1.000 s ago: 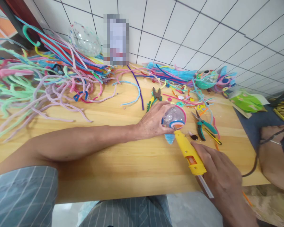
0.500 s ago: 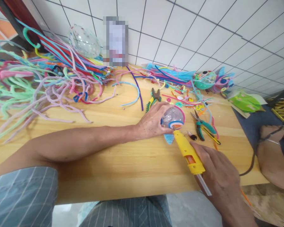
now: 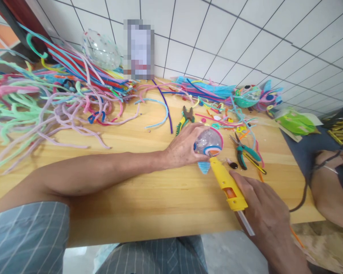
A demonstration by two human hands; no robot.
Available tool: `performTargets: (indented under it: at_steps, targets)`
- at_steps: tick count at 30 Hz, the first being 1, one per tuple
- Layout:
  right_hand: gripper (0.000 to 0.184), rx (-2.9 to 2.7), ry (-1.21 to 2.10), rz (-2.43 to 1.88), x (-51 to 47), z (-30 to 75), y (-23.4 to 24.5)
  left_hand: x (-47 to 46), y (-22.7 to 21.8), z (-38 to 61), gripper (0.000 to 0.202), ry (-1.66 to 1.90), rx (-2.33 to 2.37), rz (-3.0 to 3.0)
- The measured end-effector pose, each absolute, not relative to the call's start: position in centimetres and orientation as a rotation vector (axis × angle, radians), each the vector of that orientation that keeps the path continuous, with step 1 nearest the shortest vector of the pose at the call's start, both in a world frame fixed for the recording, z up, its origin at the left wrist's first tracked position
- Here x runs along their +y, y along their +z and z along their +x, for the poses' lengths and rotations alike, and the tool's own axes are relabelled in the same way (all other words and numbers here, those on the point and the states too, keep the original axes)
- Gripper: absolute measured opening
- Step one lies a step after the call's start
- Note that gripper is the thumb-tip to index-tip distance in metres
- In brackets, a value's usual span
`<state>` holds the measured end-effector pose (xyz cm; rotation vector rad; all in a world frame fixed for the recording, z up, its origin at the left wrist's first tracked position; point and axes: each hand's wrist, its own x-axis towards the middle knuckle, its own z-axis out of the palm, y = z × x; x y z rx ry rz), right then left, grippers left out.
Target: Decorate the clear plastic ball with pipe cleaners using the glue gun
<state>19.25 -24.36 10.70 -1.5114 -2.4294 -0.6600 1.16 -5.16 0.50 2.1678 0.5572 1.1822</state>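
Note:
My left hand [image 3: 185, 146] is wrapped round a clear plastic ball [image 3: 207, 141] trimmed with pink, blue and orange pipe cleaner, holding it on the wooden table [image 3: 137, 205]. A light blue fin-like piece [image 3: 204, 167] shows below the ball. In my right hand [image 3: 263, 205] is a yellow hot glue gun [image 3: 227, 182], its nozzle at the orange and blue ring on the ball's near side. A clear glue stick [image 3: 246, 222] sticks out of the gun's back. Just right of the nozzle lies a small black oval piece [image 3: 233, 165].
Green-handled pliers [image 3: 241, 152] and a yellow cutter [image 3: 254, 163] lie at right, other pliers [image 3: 185, 118] behind my left hand. Pipe cleaners [image 3: 60, 95] heap at left. Decorated balls [image 3: 247, 96] stand by the tiled wall. Another person's arm [image 3: 331, 190] rests at far right, near a dark cable [image 3: 305, 190].

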Motion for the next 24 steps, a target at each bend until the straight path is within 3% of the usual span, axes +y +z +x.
performTargets:
  at_steps: [16,24]
  targets:
    - [0.056,-2.489,-0.586,-1.498,-24.4,19.7,11.4,-5.2,0.5,1.2,0.085,1.189,0.557,2.153]
    - [0.036,-2.063,-0.134,-1.655,-26.2,21.8,10.0,-5.2,0.7,1.1,0.098,1.139,0.579,2.119]
